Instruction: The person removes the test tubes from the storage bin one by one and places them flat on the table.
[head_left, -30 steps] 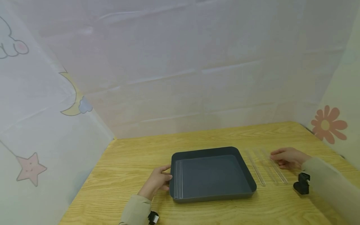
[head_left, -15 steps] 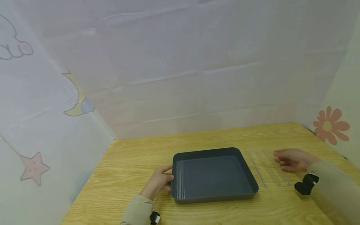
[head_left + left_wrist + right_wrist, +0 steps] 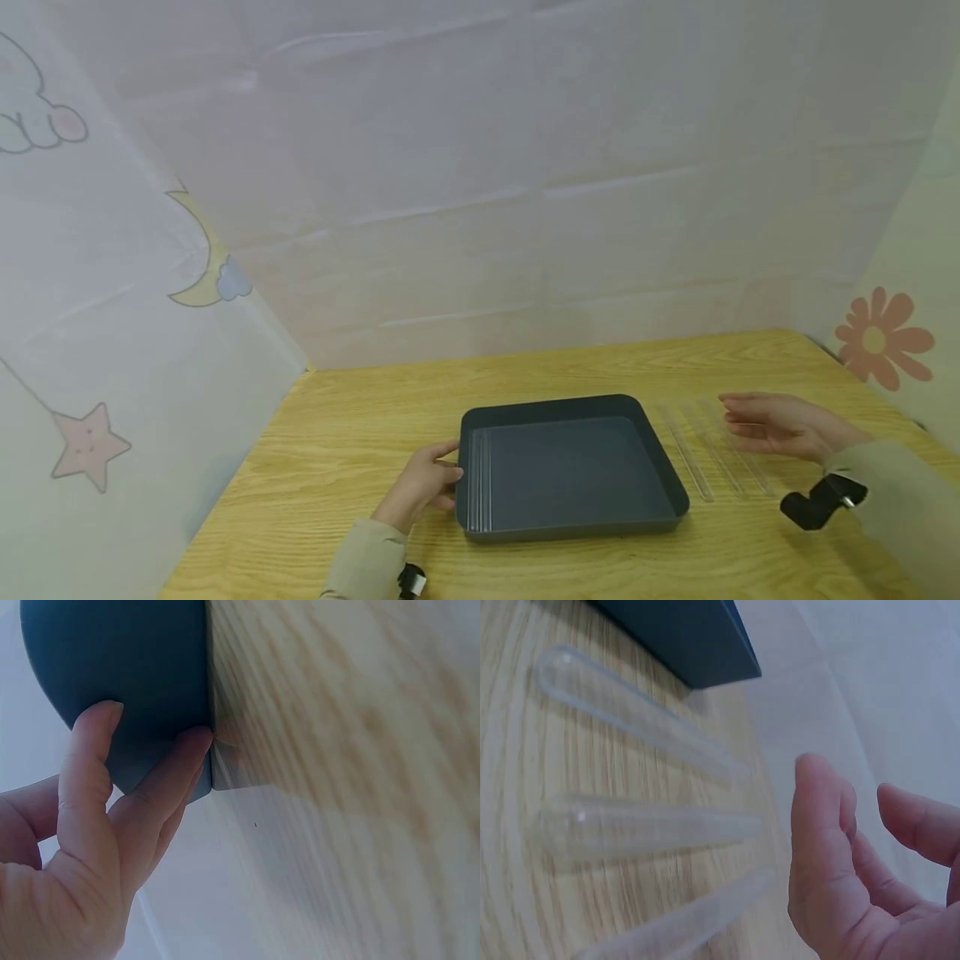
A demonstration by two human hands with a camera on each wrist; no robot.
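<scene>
Left hand fingers pressed to dark tray wall; right hand relaxed, holding nothing, above three clear test tubes on wooden table.

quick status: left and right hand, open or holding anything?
Left hand: open, fingers resting on the dark tray at its left wall.
Right hand: open, holds nothing, above the clear tubes.

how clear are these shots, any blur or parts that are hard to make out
Head view: even soft light, sharp, though the clear tubes nearly vanish against the table. Left wrist view: wood grain smeared, left hand on the tray sharp. Right wrist view: right hand soft, tubes hazy.
</scene>
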